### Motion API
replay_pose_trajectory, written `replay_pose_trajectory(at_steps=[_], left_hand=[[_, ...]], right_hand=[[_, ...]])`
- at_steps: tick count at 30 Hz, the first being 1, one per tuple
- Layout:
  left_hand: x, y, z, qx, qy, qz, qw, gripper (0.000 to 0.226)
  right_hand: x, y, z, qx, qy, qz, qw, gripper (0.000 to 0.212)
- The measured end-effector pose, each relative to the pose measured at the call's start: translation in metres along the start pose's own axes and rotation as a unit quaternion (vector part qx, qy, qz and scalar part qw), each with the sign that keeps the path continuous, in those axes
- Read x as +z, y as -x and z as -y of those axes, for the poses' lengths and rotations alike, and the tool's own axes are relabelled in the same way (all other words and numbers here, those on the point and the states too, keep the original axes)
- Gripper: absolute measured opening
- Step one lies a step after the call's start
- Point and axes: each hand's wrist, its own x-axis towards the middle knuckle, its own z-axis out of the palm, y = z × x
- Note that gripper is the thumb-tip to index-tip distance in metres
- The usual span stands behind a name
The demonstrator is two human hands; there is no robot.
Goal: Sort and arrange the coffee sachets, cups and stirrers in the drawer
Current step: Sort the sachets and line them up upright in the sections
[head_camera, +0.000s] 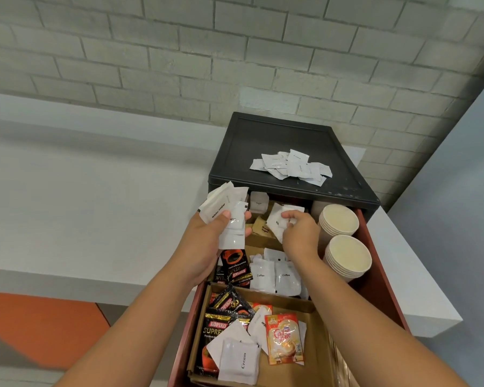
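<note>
Red drawer (382, 289) open, white sachets (224, 210) fanned above it, paper cup stacks (347, 255) at right, Kopiko sachets (215, 328) nearest

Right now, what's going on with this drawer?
A person is sorting sachets over the open red drawer. The left hand holds a fan of white sachets, one marked white sugar. The right hand pinches a single white sachet above the back compartment. A cream sachet pile lies on the black cabinet top. Two paper cup stacks sit along the drawer's right side. The front compartment mixes Kopiko packs, a Coffee-mate packet and cream sachets.
</note>
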Motion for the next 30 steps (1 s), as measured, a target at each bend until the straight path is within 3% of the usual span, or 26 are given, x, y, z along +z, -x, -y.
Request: replay_pose_trajectory(at_steps=[4,8,16,20,22,25,28,30], left_hand=[[0.000,0.000,0.000,0.004,-0.003,0.004,1.000,0.024],[0.001,0.000,-0.001,0.004,-0.005,0.009,1.000,0.024],[0.000,0.001,-0.001,0.016,-0.003,0.012,1.000,0.024],[0.001,0.001,-0.001,0.012,0.000,0.014,1.000,0.025],[0.001,0.001,-0.001,0.012,0.002,0.016,1.000,0.025],[0.000,0.001,-0.001,0.006,0.003,0.020,1.000,0.028],[0.000,0.001,-0.003,0.003,-0.012,0.036,0.999,0.032],[0.000,0.001,-0.003,0.004,-0.025,0.042,0.999,0.030]], right_hand=[[0.001,-0.005,-0.003,-0.013,0.146,0.074,0.986,0.045],[-0.003,-0.008,-0.001,-0.034,0.282,0.126,0.951,0.044],[-0.006,0.000,-0.013,-0.135,0.343,0.123,0.921,0.034],[-0.006,0.000,-0.013,-0.180,0.461,0.217,0.841,0.051],[-0.009,-0.001,-0.010,-0.182,0.485,0.247,0.819,0.051],[-0.017,0.002,-0.007,-0.205,0.432,0.217,0.851,0.044],[-0.027,0.012,0.008,-0.223,0.209,0.131,0.943,0.036],[-0.033,0.024,0.028,-0.249,0.082,0.102,0.960,0.029]])
